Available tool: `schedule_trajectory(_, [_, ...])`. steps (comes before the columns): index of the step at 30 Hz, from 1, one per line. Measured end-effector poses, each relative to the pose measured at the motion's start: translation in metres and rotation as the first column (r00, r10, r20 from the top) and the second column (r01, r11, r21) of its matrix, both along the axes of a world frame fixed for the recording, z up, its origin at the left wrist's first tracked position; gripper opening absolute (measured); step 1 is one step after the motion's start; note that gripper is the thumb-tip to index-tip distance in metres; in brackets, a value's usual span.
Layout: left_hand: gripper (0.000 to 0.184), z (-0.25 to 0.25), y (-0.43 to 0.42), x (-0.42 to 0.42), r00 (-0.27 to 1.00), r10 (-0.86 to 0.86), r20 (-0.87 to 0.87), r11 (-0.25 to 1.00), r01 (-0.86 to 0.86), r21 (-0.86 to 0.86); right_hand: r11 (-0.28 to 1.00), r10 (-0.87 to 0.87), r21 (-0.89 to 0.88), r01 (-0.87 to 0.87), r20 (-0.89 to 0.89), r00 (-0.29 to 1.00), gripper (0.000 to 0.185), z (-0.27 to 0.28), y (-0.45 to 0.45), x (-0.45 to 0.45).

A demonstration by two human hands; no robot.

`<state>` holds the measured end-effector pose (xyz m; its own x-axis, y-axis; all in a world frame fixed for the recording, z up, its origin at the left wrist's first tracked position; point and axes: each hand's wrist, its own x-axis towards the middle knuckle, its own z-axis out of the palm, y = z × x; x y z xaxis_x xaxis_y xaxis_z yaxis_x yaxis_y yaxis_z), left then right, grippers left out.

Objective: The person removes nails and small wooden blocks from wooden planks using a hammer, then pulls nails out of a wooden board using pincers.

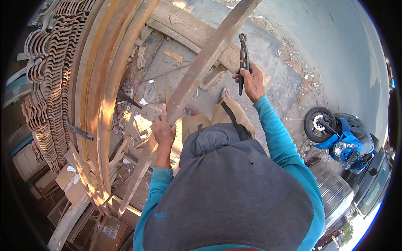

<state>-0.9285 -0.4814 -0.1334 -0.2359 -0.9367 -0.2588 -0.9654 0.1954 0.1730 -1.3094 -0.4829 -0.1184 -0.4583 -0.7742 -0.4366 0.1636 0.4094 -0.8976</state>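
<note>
A long wooden beam (199, 65) runs diagonally in front of me, from the top centre down to the lower left. My left hand (163, 129) rests on this beam, its index finger stretched out along the wood and its thumb side against the beam. My right hand (252, 82) is closed around the dark handles of a pair of pincers (243, 56), held upright to the right of the beam with the metal jaws pointing away from me. Beneath the diagonal beam, a wide plank (184, 26) lies crosswise on the ground.
Long curved-looking boards (107, 71) stand at the left beside stacked roof tiles (56, 71). Wood scraps and debris lie on the ground near my feet (226, 94). A blue motorcycle (346, 142) and a metal drum (332, 190) are at the right.
</note>
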Motion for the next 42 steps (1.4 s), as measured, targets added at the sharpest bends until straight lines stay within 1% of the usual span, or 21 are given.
schedule_trajectory(1, [0.111,0.0,0.001,0.0,1.0,-0.007,-0.005,1.0,0.007,0.005,1.0,-0.007,0.005,0.007,-0.005,1.0,0.041,0.005,0.002,-0.005])
schedule_trajectory(3, [0.111,0.0,0.001,0.0,1.0,0.009,-0.028,1.0,-0.009,0.0,0.997,0.07,-0.03,-0.067,0.127,0.989,0.056,0.016,0.007,-0.011])
schedule_trajectory(4, [0.111,-0.002,0.001,0.0,0.999,0.001,-0.041,1.0,-0.001,-0.003,0.998,0.063,-0.032,-0.06,0.115,0.991,0.056,0.02,0.009,-0.011])
schedule_trajectory(6, [0.11,-0.004,0.003,0.0,1.0,-0.017,-0.005,0.997,0.017,-0.081,0.999,0.031,0.016,-0.038,0.32,0.947,0.061,0.027,0.015,-0.007])
schedule_trajectory(7, [0.11,-0.006,0.003,0.001,1.0,0.002,-0.008,0.999,-0.003,-0.037,0.999,0.026,0.014,-0.032,0.305,0.952,0.061,0.03,0.015,-0.006])
schedule_trajectory(8, [0.11,-0.005,0.0,0.0,1.0,0.0,-0.019,1.0,-0.001,-0.031,0.999,0.03,0.019,-0.038,0.317,0.948,0.06,0.033,0.018,-0.005])
schedule_trajectory(10, [0.11,-0.002,0.006,0.001,0.999,-0.011,-0.034,0.998,0.009,-0.06,0.997,0.034,0.053,-0.055,0.337,0.941,0.059,0.037,0.028,-0.004])
schedule_trajectory(12, [0.109,0.001,0.009,0.002,1.0,-0.005,-0.006,1.0,0.005,-0.027,0.995,0.079,0.027,-0.092,0.323,0.943,0.058,0.04,0.027,-0.012])
schedule_trajectory(14, [0.108,0.001,0.001,-0.003,1.0,0.012,0.011,1.0,-0.012,-0.027,0.989,0.117,0.048,-0.138,0.311,0.943,0.06,0.044,0.02,-0.025])
schedule_trajectory(17, [0.11,0.0,0.008,-0.006,0.998,0.049,0.039,0.999,-0.048,-0.017,0.949,0.259,0.08,-0.304,0.346,0.902,0.063,0.043,0.005,-0.047])
schedule_trajectory(20, [0.111,-0.004,0.009,-0.006,0.996,0.049,0.079,0.998,-0.046,-0.035,0.921,0.327,0.079,-0.382,0.377,0.866,0.063,0.037,-0.011,-0.069])
schedule_trajectory(22, [0.112,-0.011,0.011,-0.004,0.996,0.04,0.083,0.996,-0.033,-0.079,0.892,0.373,0.092,-0.441,0.4,0.837,0.064,0.035,-0.019,-0.091])
schedule_trajectory(24, [0.112,-0.009,0.013,-0.007,0.991,0.066,0.119,0.997,-0.059,-0.056,0.864,0.406,0.112,-0.49,0.421,0.811,0.064,0.034,-0.022,-0.108])
schedule_trajectory(27, [0.11,-0.015,0.012,-0.007,0.995,0.077,0.067,0.993,-0.071,-0.09,0.825,0.45,0.114,-0.553,0.457,0.767,0.062,0.039,-0.033,-0.126])
schedule_trajectory(28, [0.11,-0.018,0.014,-0.007,0.994,0.081,0.074,0.994,-0.075,-0.079,0.821,0.449,0.121,-0.558,0.467,0.762,0.062,0.039,-0.036,-0.131])
schedule_trajectory(30, [0.11,-0.015,0.014,-0.01,0.992,0.067,0.111,0.991,-0.054,-0.122,0.755,0.535,0.118,-0.645,0.459,0.709,0.063,0.038,-0.04,-0.139])
schedule_trajectory(31, [0.11,-0.015,0.014,-0.009,0.987,0.084,0.139,0.994,-0.072,-0.084,0.75,0.537,0.12,-0.65,0.463,0.705,0.063,0.037,-0.04,-0.141])
schedule_trajectory(33, [0.11,-0.014,0.014,-0.01,0.986,0.101,0.13,0.993,-0.092,-0.073,0.778,0.501,0.109,-0.618,0.486,0.716,0.065,0.036,-0.043,-0.143])
schedule_trajectory(38, [0.109,-0.016,0.017,-0.007,0.987,0.105,0.121,0.994,-0.1,-0.041,0.758,0.496,0.123,-0.64,0.528,0.689,0.064,0.036,-0.048,-0.15])
schedule_trajectory(40, [0.109,-0.015,0.014,-0.009,0.987,0.088,0.133,0.994,-0.078,-0.077,0.751,0.503,0.116,-0.65,0.537,0.678,0.064,0.037,-0.048,-0.15])
schedule_trajectory(42, [0.11,-0.016,0.013,-0.008,0.989,0.09,0.118,0.993,-0.081,-0.08,0.788,0.447,0.112,-0.605,0.571,0.688,0.065,0.035,-0.046,-0.146])
